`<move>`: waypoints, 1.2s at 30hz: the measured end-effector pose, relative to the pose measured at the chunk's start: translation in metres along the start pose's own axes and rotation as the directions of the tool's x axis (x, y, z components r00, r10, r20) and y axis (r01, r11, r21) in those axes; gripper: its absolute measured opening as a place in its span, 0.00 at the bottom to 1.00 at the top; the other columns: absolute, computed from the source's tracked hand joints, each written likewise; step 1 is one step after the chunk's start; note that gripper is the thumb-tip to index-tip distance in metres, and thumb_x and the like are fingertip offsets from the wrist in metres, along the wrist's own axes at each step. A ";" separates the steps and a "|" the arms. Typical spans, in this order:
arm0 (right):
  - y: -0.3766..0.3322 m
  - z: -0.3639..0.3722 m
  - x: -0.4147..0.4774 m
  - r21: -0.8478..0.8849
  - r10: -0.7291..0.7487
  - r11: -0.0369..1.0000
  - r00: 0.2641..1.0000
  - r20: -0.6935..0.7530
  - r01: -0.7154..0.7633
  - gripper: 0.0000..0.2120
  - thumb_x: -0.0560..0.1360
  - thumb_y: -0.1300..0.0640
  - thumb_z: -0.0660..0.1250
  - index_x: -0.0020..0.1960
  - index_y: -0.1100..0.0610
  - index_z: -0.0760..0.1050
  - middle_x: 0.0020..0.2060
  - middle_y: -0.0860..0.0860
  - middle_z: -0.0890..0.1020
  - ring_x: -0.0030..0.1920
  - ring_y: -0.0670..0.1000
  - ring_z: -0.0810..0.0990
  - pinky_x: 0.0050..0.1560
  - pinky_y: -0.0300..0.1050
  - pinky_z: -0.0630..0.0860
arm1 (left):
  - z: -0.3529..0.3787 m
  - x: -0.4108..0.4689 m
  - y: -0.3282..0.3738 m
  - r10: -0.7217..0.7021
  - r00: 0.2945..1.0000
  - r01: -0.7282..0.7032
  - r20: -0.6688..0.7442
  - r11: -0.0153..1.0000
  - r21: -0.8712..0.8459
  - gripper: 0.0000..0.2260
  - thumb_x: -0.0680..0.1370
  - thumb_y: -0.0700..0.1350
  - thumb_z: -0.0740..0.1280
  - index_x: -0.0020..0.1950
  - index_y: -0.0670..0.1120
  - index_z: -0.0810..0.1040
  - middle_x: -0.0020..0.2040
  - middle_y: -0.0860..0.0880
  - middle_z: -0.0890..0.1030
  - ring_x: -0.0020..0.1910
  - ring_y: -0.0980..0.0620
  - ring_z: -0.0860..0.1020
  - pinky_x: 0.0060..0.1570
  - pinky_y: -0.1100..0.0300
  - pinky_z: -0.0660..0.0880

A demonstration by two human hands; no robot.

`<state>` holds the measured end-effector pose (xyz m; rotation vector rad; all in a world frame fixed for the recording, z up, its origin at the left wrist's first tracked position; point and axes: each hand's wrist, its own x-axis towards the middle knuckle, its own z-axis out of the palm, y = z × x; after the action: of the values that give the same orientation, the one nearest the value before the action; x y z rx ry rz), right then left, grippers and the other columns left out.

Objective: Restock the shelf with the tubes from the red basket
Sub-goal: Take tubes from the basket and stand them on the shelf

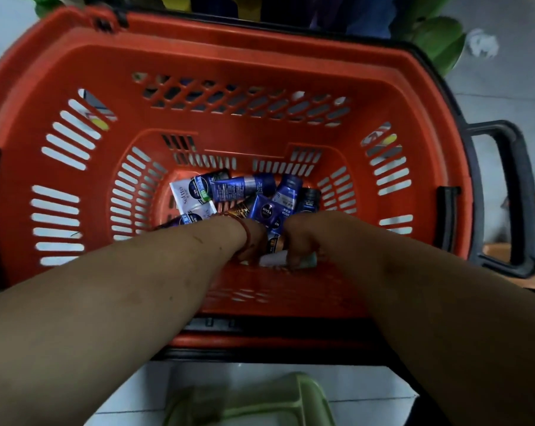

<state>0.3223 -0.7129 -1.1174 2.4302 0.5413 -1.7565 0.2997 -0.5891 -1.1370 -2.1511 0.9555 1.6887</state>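
The red basket fills the view from above. Several blue, white and dark tubes lie piled on its floor. Both my arms reach down into it. My left hand, with a red band on the wrist, is mostly hidden below the wrist among the tubes, so its grasp cannot be made out. Beside it my right hand has its fingers curled around a white tube at the near side of the pile. A dark tube with orange print stands between the two hands.
The basket has black handles, one sticking out at the right. Green and dark items lie beyond its far rim. A pale green plastic object sits on the white tiled floor below. The shelf is out of view.
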 end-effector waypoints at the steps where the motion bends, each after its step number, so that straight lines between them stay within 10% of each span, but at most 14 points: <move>1: 0.000 -0.007 -0.008 0.035 -0.019 0.999 1.000 -0.009 0.019 0.15 0.68 0.49 0.77 0.47 0.55 0.77 0.44 0.49 0.80 0.46 0.50 0.80 0.44 0.46 0.77 | 0.001 -0.006 -0.002 -0.015 0.999 0.011 -0.036 0.995 -0.099 0.14 0.81 0.45 0.65 0.65 0.44 0.78 0.56 0.45 0.81 0.45 0.49 0.76 0.43 0.60 0.73; 9: 0.012 -0.054 -0.094 0.585 -0.078 0.779 0.961 -0.264 0.224 0.12 0.70 0.54 0.73 0.43 0.64 0.82 0.35 0.58 0.81 0.37 0.57 0.78 0.38 0.50 0.74 | 0.005 -0.092 -0.038 -0.148 0.961 -0.079 -0.235 0.665 -0.743 0.13 0.73 0.50 0.77 0.57 0.51 0.83 0.55 0.46 0.85 0.49 0.46 0.83 0.48 0.53 0.81; 16: -0.005 -0.097 -0.212 0.742 -0.013 0.460 0.839 -0.543 0.488 0.12 0.77 0.61 0.70 0.55 0.69 0.79 0.38 0.60 0.84 0.35 0.53 0.82 0.38 0.43 0.80 | -0.028 -0.244 -0.045 -0.294 0.848 -0.283 -0.441 0.453 -0.845 0.07 0.76 0.42 0.73 0.52 0.42 0.83 0.52 0.38 0.85 0.42 0.46 0.83 0.46 0.52 0.79; 21: -0.017 -0.120 -0.297 0.745 0.005 0.169 0.755 -0.655 0.645 0.13 0.77 0.61 0.71 0.58 0.67 0.79 0.49 0.63 0.84 0.42 0.56 0.85 0.48 0.45 0.84 | -0.032 -0.334 -0.031 -0.435 0.652 -0.548 -0.622 0.297 -0.782 0.10 0.76 0.44 0.73 0.55 0.41 0.82 0.48 0.43 0.86 0.45 0.48 0.84 0.52 0.49 0.81; 28: -0.048 -0.114 -0.327 0.660 0.075 -0.226 0.688 -0.721 0.716 0.06 0.78 0.63 0.68 0.53 0.65 0.78 0.42 0.62 0.84 0.37 0.55 0.84 0.39 0.43 0.84 | -0.036 -0.350 0.011 -0.676 0.402 -0.913 -0.618 -0.341 -0.222 0.09 0.77 0.35 0.70 0.56 0.42 0.79 0.54 0.40 0.84 0.46 0.45 0.83 0.48 0.53 0.83; 36: -0.085 -0.108 -0.312 0.530 0.058 -0.588 0.685 -0.726 0.612 0.11 0.79 0.62 0.67 0.56 0.69 0.77 0.43 0.64 0.85 0.35 0.55 0.83 0.35 0.42 0.83 | -0.045 -0.355 0.013 -0.753 0.247 -0.916 -0.610 -0.386 0.106 0.19 0.77 0.32 0.69 0.67 0.39 0.74 0.62 0.39 0.82 0.59 0.44 0.83 0.54 0.53 0.82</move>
<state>0.3053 -0.6749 -0.7794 4.4440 -1.2806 -2.4801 0.2845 -0.5029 -0.7895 0.8457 0.2489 0.0521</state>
